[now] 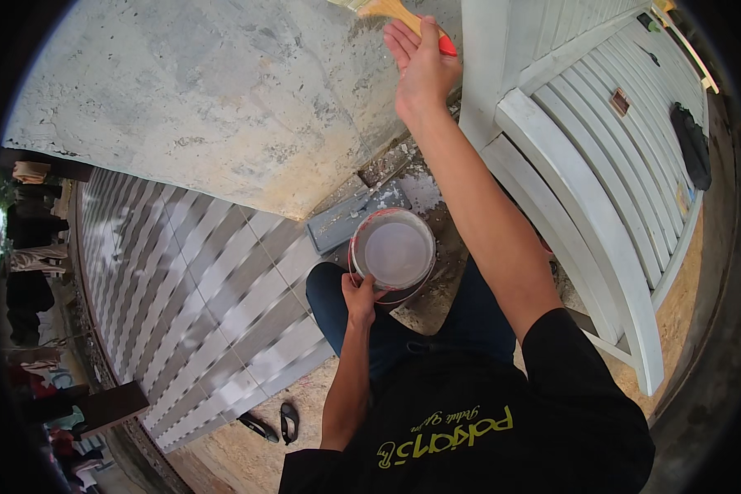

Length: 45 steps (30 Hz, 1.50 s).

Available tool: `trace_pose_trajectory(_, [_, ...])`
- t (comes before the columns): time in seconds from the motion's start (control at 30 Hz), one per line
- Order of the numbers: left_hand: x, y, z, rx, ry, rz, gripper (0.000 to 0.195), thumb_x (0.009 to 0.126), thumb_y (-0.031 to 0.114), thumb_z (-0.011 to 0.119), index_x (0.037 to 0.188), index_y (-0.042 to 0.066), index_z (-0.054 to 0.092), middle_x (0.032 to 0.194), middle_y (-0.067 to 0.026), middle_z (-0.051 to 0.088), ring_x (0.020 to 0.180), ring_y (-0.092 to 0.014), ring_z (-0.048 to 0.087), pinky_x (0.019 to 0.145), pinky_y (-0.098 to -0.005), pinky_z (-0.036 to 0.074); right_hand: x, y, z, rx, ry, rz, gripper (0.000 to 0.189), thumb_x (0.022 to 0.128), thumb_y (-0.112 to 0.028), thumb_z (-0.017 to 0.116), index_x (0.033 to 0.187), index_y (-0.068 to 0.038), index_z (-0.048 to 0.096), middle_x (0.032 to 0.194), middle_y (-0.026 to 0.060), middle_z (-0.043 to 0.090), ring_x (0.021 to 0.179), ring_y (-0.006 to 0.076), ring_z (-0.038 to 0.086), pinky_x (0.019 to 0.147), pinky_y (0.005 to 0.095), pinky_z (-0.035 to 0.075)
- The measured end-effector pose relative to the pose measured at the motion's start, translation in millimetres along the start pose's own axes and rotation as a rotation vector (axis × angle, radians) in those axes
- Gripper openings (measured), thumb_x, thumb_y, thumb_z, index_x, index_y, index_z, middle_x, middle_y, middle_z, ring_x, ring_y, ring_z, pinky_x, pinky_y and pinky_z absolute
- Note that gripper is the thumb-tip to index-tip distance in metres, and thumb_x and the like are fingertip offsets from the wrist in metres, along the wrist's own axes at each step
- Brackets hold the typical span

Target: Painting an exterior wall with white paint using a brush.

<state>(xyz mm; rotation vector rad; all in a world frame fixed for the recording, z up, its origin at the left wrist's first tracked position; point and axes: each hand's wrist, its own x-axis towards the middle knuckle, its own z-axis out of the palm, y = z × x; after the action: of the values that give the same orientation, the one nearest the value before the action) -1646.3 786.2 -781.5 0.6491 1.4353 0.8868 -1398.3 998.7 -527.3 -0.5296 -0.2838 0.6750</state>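
My right hand (425,71) is raised at the top of the head view, gripping a paintbrush (395,11) by its wooden handle with a red end. The brush's bristles lie close to the worn grey wall (222,92); whether they touch it I cannot tell. Low in front of me, my left hand (360,296) holds the rim of a round bucket (353,247). Pale greyish-white liquid (397,254) fills part of it. The bucket sits between my knees, its thin red handle hanging down the side.
A grey, paint-splashed tray or slab (339,223) lies behind the bucket. On the right stands a white slatted bench (586,204) with a dark cloth item (690,147) and small objects on it. Striped floor tiles (216,296) spread left. Black shoes (289,422) rest at their near edge.
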Motion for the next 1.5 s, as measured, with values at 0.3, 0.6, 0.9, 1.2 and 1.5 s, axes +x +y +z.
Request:
trace_pose_trajectory(0.3, [9.9,-0.7,-20.1,0.071,0.059,-0.041,0.022,0.087,0.003,0.061,0.100,0.000,0.043,0.101,-0.0122,0.050,0.090,-0.022,0.057,0.076,-0.0464,0.061,16.7,24.0,-4.6,-0.055,-0.056,-0.043,0.038,0.097,-0.029,0.057,0.111,0.006,0.056,0.102,0.0227,0.065,0.091,0.0279,0.068,0.082,0.0336,0.058])
trace_pose_trajectory(0.6, [7.8,140.2,5.0,0.519,0.205,0.803,0.027,0.089,0.012,0.065,0.114,0.001,0.059,0.136,-0.0224,0.050,0.127,-0.036,0.048,0.105,-0.0437,0.037,-32.3,-0.3,-26.9,-0.109,0.109,0.029,0.039,0.098,-0.026,0.057,0.118,0.007,0.052,0.107,0.0233,0.064,0.095,0.0269,0.067,0.085,0.0347,0.056])
trace_pose_trajectory(0.9, [-52.9,541.2,69.1,0.696,0.686,2.290,0.012,0.089,0.004,0.062,0.100,0.003,0.062,0.133,-0.0132,0.052,0.132,-0.038,0.042,0.104,-0.0456,0.039,10.5,-30.9,46.0,-0.104,-0.253,0.044,0.040,0.100,-0.028,0.052,0.123,0.005,0.050,0.107,0.0205,0.065,0.094,0.0242,0.068,0.085,0.0322,0.055])
trace_pose_trajectory(1.2, [-25.7,627.2,1.6,0.796,0.900,2.459,0.022,0.092,0.006,0.056,0.113,0.004,0.050,0.135,-0.0157,0.045,0.134,-0.038,0.036,0.111,-0.0526,0.026,-6.5,-43.2,15.4,-0.273,-0.199,0.053,0.039,0.100,-0.025,0.052,0.121,0.007,0.054,0.098,0.0182,0.067,0.084,0.0210,0.069,0.075,0.0288,0.056])
trace_pose_trajectory(1.5, [-17.1,625.9,6.5,0.798,0.913,2.451,0.022,0.091,0.008,0.057,0.112,0.003,0.049,0.132,-0.0159,0.048,0.131,-0.038,0.040,0.111,-0.0542,0.025,26.0,-15.4,29.9,-0.237,-0.230,0.087,0.039,0.100,-0.027,0.053,0.121,0.006,0.055,0.095,0.0163,0.068,0.081,0.0185,0.068,0.075,0.0287,0.056])
